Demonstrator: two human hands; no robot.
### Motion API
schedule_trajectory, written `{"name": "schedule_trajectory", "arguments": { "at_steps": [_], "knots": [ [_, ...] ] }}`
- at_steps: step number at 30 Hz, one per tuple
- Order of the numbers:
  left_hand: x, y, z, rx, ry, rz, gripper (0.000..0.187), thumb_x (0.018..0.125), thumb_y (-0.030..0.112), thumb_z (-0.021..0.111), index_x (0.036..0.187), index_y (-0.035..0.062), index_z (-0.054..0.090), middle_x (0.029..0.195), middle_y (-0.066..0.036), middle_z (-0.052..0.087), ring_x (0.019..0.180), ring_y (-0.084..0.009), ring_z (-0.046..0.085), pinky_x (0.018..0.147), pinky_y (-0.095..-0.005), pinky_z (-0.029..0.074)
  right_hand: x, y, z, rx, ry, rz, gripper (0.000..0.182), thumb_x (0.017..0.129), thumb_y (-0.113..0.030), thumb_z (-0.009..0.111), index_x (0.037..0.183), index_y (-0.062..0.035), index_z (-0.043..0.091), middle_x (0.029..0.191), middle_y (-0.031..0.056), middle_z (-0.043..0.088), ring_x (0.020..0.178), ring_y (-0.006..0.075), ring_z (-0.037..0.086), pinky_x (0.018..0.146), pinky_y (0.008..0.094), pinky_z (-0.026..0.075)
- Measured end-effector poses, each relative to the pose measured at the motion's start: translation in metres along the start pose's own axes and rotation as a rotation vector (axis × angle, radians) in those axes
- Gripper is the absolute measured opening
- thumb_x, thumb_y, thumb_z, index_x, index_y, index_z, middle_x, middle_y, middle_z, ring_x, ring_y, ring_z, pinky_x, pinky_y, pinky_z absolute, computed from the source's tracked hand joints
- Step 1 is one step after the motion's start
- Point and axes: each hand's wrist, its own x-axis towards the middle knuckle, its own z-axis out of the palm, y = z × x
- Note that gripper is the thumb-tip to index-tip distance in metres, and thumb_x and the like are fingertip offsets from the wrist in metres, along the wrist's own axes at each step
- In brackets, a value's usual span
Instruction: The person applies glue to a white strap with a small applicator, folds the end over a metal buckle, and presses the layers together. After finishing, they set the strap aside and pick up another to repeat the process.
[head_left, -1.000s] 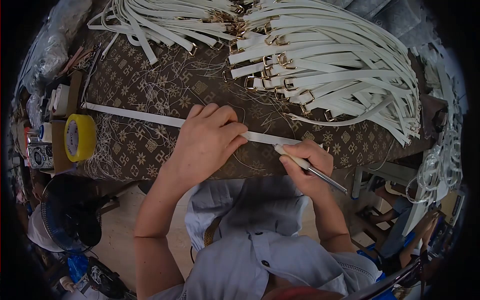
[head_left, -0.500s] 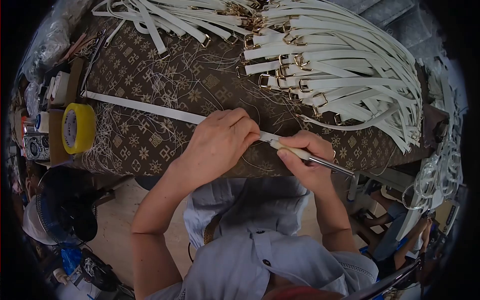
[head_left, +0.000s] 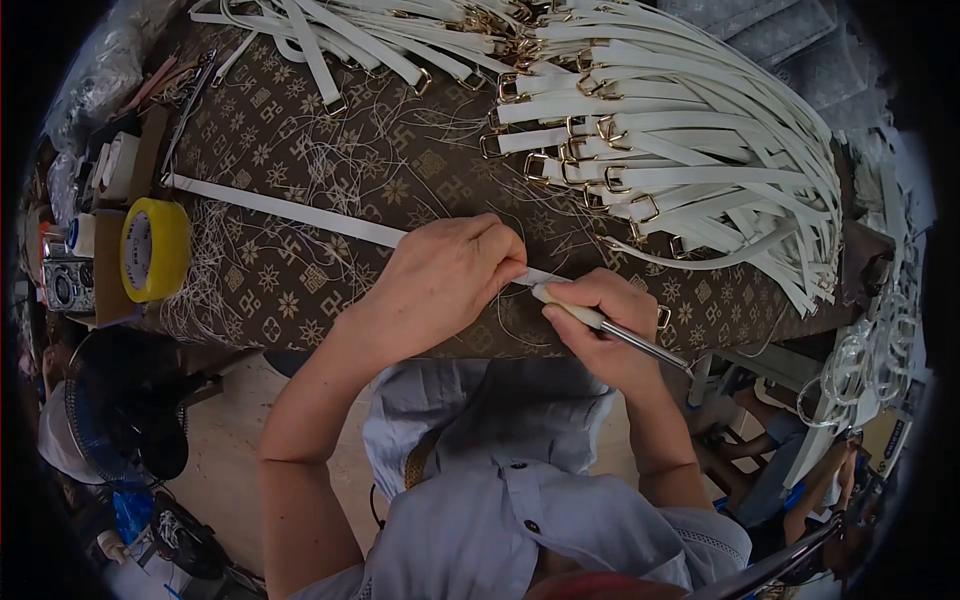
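Observation:
A narrow white strap (head_left: 290,209) runs across the brown patterned cloth, its left end near the table's left side. My left hand (head_left: 440,280) is closed over the strap, fingers pinched together near its right part. Just to the right, my right hand (head_left: 610,325) grips a tool (head_left: 640,342) with a pale handle and a metal shaft. The tool's pale end meets the strap between my hands. A gold buckle (head_left: 663,317) shows beside my right hand. The tool's tip and the exact spot it touches are too small to make out.
White straps with gold buckles (head_left: 720,130) are heaped at the upper right, more straps (head_left: 320,50) at the top. Loose threads (head_left: 215,250) lie on the cloth. Yellow tape (head_left: 153,250) stands at the left, a fan (head_left: 125,410) below. Another person's leg (head_left: 780,440) shows at lower right.
My right hand and the tool have shifted slightly left. The buckle beside my right hand shows more fully. My left hand stays closed on the strap.

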Motion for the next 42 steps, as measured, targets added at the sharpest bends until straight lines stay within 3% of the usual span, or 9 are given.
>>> {"name": "schedule_trajectory", "arguments": {
  "at_steps": [37, 39, 40, 42],
  "knots": [
    [0.000, -0.003, -0.002, -0.052, 0.055, 0.004, 0.013, 0.085, 0.014, 0.064, 0.085, 0.0031, 0.056, 0.077, -0.009, 0.059, 0.072, -0.0284, 0.061, 0.064, -0.0375, 0.048, -0.002, -0.002, 0.000, -0.015, 0.027, 0.029, 0.021, 0.071, 0.000, 0.075, 0.090, -0.0029, 0.067, 0.074, 0.0089, 0.064, 0.061, 0.0182, 0.060, 0.053, 0.0278, 0.046],
    [-0.002, 0.002, -0.022, -0.478, -0.055, -0.334, 0.012, 0.085, 0.013, 0.066, 0.085, 0.0043, 0.059, 0.079, -0.007, 0.061, 0.071, -0.0247, 0.061, 0.062, -0.0348, 0.046, -0.004, -0.001, -0.004, 0.022, 0.017, 0.063, 0.020, 0.072, 0.000, 0.074, 0.091, -0.0023, 0.067, 0.073, 0.0085, 0.064, 0.061, 0.0165, 0.060, 0.054, 0.0265, 0.046],
    [-0.009, 0.000, -0.030, -0.474, -0.055, -0.331, 0.012, 0.085, 0.013, 0.066, 0.085, 0.0043, 0.059, 0.079, -0.007, 0.061, 0.071, -0.0247, 0.061, 0.062, -0.0348, 0.046, -0.005, 0.000, -0.006, 0.127, 0.069, 0.082, 0.019, 0.074, 0.000, 0.073, 0.092, -0.0014, 0.067, 0.075, 0.0075, 0.064, 0.062, 0.0136, 0.059, 0.055, 0.0246, 0.045],
    [-0.024, -0.001, -0.044, -1.009, -0.484, 0.000, 0.016, 0.085, 0.020, 0.068, 0.087, 0.0043, 0.064, 0.081, -0.007, 0.065, 0.071, -0.0226, 0.061, 0.062, -0.0329, 0.047, -0.008, 0.003, -0.006, 0.235, 0.130, 0.097, 0.018, 0.077, 0.000, 0.072, 0.094, -0.0005, 0.067, 0.076, 0.0065, 0.064, 0.063, 0.0108, 0.058, 0.057, 0.0227, 0.044]
  ]
}}
